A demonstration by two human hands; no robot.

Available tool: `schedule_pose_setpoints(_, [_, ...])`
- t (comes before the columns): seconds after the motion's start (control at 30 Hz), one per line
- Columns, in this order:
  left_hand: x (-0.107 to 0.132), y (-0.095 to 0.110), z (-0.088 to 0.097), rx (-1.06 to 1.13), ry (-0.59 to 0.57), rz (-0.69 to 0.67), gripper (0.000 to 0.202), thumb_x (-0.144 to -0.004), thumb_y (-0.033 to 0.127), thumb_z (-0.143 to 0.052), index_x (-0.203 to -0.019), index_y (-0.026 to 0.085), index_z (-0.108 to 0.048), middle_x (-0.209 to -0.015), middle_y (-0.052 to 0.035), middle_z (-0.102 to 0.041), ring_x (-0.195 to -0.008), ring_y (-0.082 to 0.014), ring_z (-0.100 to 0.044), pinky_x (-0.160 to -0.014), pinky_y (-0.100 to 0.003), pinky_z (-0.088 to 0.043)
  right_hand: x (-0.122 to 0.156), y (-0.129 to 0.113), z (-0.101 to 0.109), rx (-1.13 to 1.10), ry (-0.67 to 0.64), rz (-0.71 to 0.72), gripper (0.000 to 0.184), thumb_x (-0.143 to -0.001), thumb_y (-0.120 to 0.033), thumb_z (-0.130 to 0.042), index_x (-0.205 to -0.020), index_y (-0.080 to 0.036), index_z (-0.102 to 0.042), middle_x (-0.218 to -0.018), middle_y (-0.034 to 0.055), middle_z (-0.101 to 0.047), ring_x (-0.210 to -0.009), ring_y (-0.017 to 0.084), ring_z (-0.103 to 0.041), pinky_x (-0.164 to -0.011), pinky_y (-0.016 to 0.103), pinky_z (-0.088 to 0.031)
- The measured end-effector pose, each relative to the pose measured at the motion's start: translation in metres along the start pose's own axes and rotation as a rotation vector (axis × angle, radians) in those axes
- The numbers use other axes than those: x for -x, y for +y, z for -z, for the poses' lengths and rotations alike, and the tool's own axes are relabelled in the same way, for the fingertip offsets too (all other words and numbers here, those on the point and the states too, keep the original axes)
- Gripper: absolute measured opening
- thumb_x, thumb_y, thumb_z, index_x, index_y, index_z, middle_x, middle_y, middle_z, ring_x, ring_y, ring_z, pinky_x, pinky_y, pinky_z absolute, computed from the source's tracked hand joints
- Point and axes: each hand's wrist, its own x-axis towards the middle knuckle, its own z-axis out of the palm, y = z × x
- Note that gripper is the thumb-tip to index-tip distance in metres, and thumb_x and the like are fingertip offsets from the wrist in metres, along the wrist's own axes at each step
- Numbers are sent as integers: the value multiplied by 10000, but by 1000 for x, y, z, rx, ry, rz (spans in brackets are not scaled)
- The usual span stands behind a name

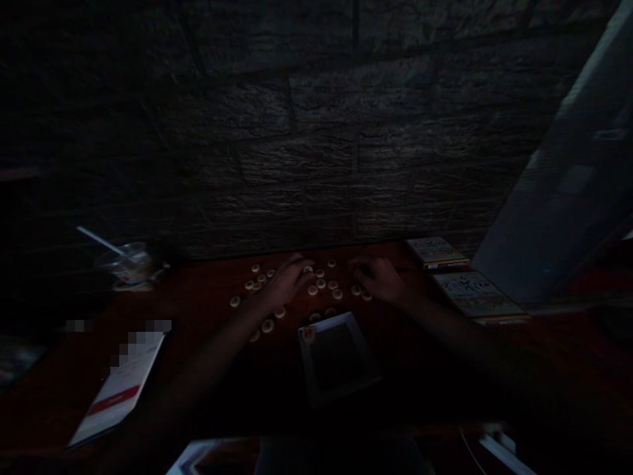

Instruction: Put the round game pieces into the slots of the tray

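Round wooden xiangqi pieces lie scattered on a dark reddish table. My left hand reaches among them, its bent fingers closed around one xiangqi piece. Opposite it, my right hand hovers with fingers bent and apart, and nothing shows between them. Just below its thumb are two pieces; whether it touches them is hard to tell in the dim light. A shallow open box stands nearer to me, with one red-marked piece at its far left corner.
A plastic cup with a straw stands at left, beyond a flat sheet or booklet with a red band. Two printed boxes lie at right. A rough stone-block wall rises behind the table.
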Motion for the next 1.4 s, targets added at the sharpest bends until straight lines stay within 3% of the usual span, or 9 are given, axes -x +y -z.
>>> schedule_pose_setpoints(0.13, [8,13,9,194,56,96,218,-940,349,-676,-1063,195,-768,-1029,-95,-782,-964,-258,-733,-891,-398,-577,0,-5,2,-30,7,-3,259,-923,-210,-610,-1080,-225,-815,-1081,57,-840,-939,237,-803,-875,366,-613])
schedule_pose_setpoints(0.23, [20,27,9,348,59,177,338,-926,431,-712,-1152,185,-762,-950,-87,-817,-845,-231,-772,-785,-361,-614,5,-19,-2,-76,10,3,240,-931,-217,-601,-1058,-215,-804,-1048,59,-841,-927,236,-801,-854,362,-613])
schedule_pose_setpoints(0.3, [29,38,7,490,58,237,404,-932,450,-714,-1232,181,-739,-1020,-99,-830,-890,-218,-796,-841,-362,-630,10,-33,-8,-122,1,19,236,-944,-222,-582,-1055,-212,-790,-1025,49,-839,-923,219,-799,-842,340,-613])
schedule_pose_setpoints(0.4, [37,52,-1,1015,72,380,387,-841,350,-830,-1175,167,-758,-1112,-105,-823,-971,-208,-799,-973,-372,-615,18,-55,-20,-286,-28,33,272,-957,-218,-546,-1127,-209,-759,-1020,38,-831,-898,190,-797,-800,302,-611])
schedule_pose_setpoints(0.57, [41,60,-13,1285,131,346,295,-838,299,-852,-1076,151,-761,-1058,-84,-818,-979,-203,-788,-996,-391,-619,15,-73,-28,-352,-33,-6,229,-947,-283,-622,-1107,-204,-765,-1047,69,-814,-928,209,-775,-790,307,-583])
schedule_pose_setpoints(0.73, [45,56,-15,1266,140,316,321,-861,356,-846,-1059,142,-710,-1064,-86,-803,-980,-223,-793,-978,-404,-631,3,-69,-38,-480,-51,-51,192,-920,-367,-682,-913,-206,-786,-875,40,-789,-775,180,-726,-640,270,-524])
schedule_pose_setpoints(0.97, [50,55,-17,1192,90,251,365,-900,391,-805,-1162,162,-694,-1157,-107,-790,-1027,-241,-794,-942,-382,-651,11,-69,-39,-567,2,-56,134,-866,-276,-680,-798,-210,-775,-708,-8,-729,-627,133,-656,-599,248,-491])
schedule_pose_setpoints(1.2, [53,59,-14,1031,85,186,289,-955,319,-738,-1183,144,-704,-1101,-103,-796,-952,-208,-799,-859,-327,-664,16,-72,-38,-562,43,-68,130,-866,-306,-712,-799,-212,-772,-740,5,-769,-648,146,-693,-608,251,-519])
schedule_pose_setpoints(1.4, [55,61,-13,793,169,74,200,-937,226,-724,-1114,134,-739,-981,-85,-803,-840,-161,-781,-747,-230,-617,20,-75,-38,-486,47,-48,185,-875,-371,-775,-759,-227,-765,-744,16,-782,-696,169,-737,-643,253,-549])
